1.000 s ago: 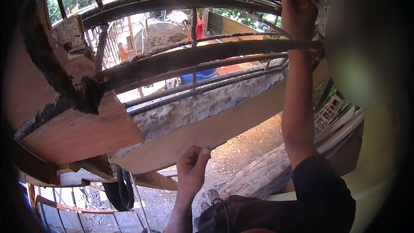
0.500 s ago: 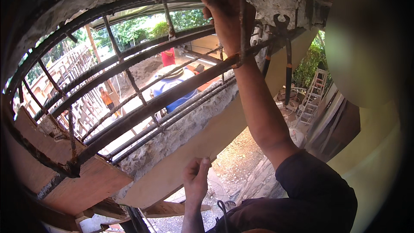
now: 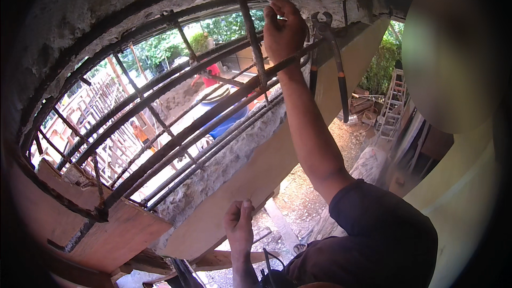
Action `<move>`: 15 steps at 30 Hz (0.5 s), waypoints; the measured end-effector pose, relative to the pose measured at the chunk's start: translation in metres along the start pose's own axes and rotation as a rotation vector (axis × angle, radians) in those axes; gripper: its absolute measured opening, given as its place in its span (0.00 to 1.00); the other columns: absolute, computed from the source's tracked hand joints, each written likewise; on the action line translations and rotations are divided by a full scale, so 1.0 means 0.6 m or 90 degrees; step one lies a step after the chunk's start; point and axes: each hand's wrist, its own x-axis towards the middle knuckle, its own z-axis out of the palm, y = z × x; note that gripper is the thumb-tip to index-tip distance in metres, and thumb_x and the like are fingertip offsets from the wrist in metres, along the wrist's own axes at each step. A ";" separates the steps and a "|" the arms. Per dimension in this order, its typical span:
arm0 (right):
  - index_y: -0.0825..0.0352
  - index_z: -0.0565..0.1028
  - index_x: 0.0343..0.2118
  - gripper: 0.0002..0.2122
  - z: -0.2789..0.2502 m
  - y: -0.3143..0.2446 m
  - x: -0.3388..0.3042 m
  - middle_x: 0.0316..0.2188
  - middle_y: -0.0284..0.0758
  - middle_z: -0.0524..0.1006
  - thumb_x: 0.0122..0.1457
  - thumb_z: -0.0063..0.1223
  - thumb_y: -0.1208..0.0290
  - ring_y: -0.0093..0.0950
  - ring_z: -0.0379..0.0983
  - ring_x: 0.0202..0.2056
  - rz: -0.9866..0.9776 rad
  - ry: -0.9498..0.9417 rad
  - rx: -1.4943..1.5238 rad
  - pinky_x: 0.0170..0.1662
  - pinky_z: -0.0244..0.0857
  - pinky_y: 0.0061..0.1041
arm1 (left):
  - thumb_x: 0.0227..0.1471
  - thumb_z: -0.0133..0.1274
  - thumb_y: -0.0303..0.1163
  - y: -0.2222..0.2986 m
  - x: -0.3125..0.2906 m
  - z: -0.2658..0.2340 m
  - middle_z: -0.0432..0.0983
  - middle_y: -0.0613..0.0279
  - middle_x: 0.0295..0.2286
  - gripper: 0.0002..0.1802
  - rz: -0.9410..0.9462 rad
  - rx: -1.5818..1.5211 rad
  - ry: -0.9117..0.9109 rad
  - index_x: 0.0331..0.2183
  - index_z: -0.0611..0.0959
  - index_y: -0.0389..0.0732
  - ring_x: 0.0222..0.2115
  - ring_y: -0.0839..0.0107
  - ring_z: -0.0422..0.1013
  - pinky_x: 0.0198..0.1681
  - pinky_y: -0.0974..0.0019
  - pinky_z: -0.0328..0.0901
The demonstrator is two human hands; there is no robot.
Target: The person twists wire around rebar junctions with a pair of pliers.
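Outdoors, under rough grey concrete beam (image 3: pixel 160 0). Right hand (image 3: pixel 284 28) at 12 o'clock, fist closed round rusty ribbed steel rebar (image 3: pixel 186 130), steadying. Black-handled pincers (image 3: pixel 329 58) hung just beside, within reach. Left hand (image 3: pixel 239 226) at 6 o'clock, fingers loosely together, empty.

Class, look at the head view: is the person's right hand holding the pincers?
No: the pincers hang by their jaws from a rebar bar, while the right hand grips the bar beside them.

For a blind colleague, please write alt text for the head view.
The right hand grips a rusty rebar in a steel cage under rough concrete, beside hanging pincers. The left hand rests low near a wooden form board.
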 end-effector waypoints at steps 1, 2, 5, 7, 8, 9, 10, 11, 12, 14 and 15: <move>0.63 0.75 0.48 0.14 -0.001 -0.002 -0.013 0.41 0.37 0.79 0.59 0.59 0.71 0.32 0.77 0.43 -0.033 0.013 -0.007 0.49 0.69 0.31 | 0.64 0.51 0.45 -0.003 0.003 0.002 0.58 0.79 0.15 0.19 0.008 0.001 0.001 0.26 0.76 0.42 0.16 0.88 0.50 0.19 0.77 0.43; 0.65 0.76 0.47 0.12 -0.018 -0.048 -0.044 0.43 0.38 0.78 0.61 0.56 0.71 0.31 0.74 0.47 0.033 -0.046 -0.012 0.51 0.67 0.30 | 0.64 0.51 0.45 -0.005 0.001 -0.002 0.58 0.79 0.16 0.19 0.014 0.003 0.014 0.27 0.76 0.42 0.16 0.88 0.49 0.19 0.77 0.43; 0.65 0.75 0.47 0.12 -0.081 -0.078 -0.134 0.43 0.40 0.76 0.61 0.53 0.77 0.37 0.72 0.45 0.049 -0.067 0.110 0.49 0.65 0.35 | 0.65 0.48 0.44 0.023 0.009 0.021 0.59 0.78 0.18 0.18 0.063 0.065 0.064 0.28 0.77 0.42 0.18 0.87 0.50 0.21 0.77 0.44; 0.65 0.75 0.49 0.13 -0.147 -0.114 -0.210 0.45 0.39 0.76 0.61 0.53 0.77 0.36 0.72 0.47 0.115 -0.159 0.129 0.50 0.65 0.34 | 0.65 0.45 0.40 0.046 0.009 0.018 0.63 0.72 0.20 0.17 0.042 0.108 0.071 0.30 0.78 0.38 0.23 0.82 0.57 0.26 0.73 0.52; 0.65 0.75 0.50 0.13 -0.185 -0.130 -0.241 0.46 0.39 0.76 0.61 0.53 0.77 0.35 0.72 0.49 0.114 -0.240 0.107 0.50 0.66 0.32 | 0.66 0.44 0.38 0.055 0.012 0.016 0.66 0.69 0.20 0.17 0.033 0.128 0.072 0.32 0.78 0.36 0.25 0.80 0.61 0.28 0.71 0.56; 0.65 0.74 0.52 0.15 -0.222 -0.147 -0.273 0.48 0.38 0.76 0.61 0.55 0.76 0.35 0.72 0.49 0.228 -0.350 0.248 0.51 0.67 0.32 | 0.65 0.43 0.38 0.058 0.018 0.015 0.67 0.67 0.20 0.16 0.016 0.151 0.030 0.32 0.79 0.36 0.25 0.79 0.62 0.29 0.70 0.58; 0.64 0.74 0.54 0.17 -0.253 -0.157 -0.293 0.49 0.38 0.76 0.61 0.56 0.75 0.35 0.72 0.50 0.341 -0.455 0.390 0.51 0.68 0.32 | 0.65 0.43 0.37 0.062 0.024 0.014 0.68 0.66 0.21 0.16 -0.002 0.174 -0.013 0.33 0.79 0.36 0.25 0.78 0.64 0.30 0.69 0.59; 0.63 0.74 0.53 0.17 -0.275 -0.159 -0.305 0.50 0.38 0.76 0.60 0.58 0.73 0.35 0.72 0.51 0.291 -0.529 0.381 0.51 0.68 0.31 | 0.64 0.42 0.37 0.061 0.025 0.012 0.69 0.64 0.21 0.17 -0.025 0.195 -0.049 0.34 0.80 0.36 0.25 0.76 0.65 0.30 0.68 0.60; 0.62 0.75 0.53 0.18 -0.295 -0.159 -0.313 0.51 0.38 0.76 0.60 0.59 0.72 0.35 0.72 0.51 0.240 -0.602 0.372 0.50 0.69 0.31 | 0.64 0.43 0.38 0.056 0.027 0.013 0.68 0.65 0.21 0.17 -0.029 0.204 -0.069 0.34 0.80 0.35 0.24 0.77 0.63 0.29 0.69 0.58; 0.60 0.77 0.51 0.17 -0.328 -0.149 -0.315 0.51 0.37 0.76 0.58 0.61 0.71 0.35 0.73 0.51 0.169 -0.697 0.333 0.50 0.70 0.31 | 0.63 0.44 0.40 0.044 0.033 0.020 0.66 0.67 0.20 0.18 -0.040 0.220 -0.112 0.33 0.80 0.35 0.23 0.79 0.60 0.25 0.70 0.55; 0.60 0.79 0.50 0.16 -0.340 -0.141 -0.313 0.50 0.37 0.76 0.57 0.62 0.71 0.34 0.73 0.50 0.151 -0.719 0.305 0.49 0.70 0.32 | 0.62 0.44 0.40 0.049 0.036 0.023 0.69 0.64 0.22 0.18 -0.050 0.241 -0.148 0.34 0.81 0.35 0.24 0.77 0.63 0.28 0.68 0.58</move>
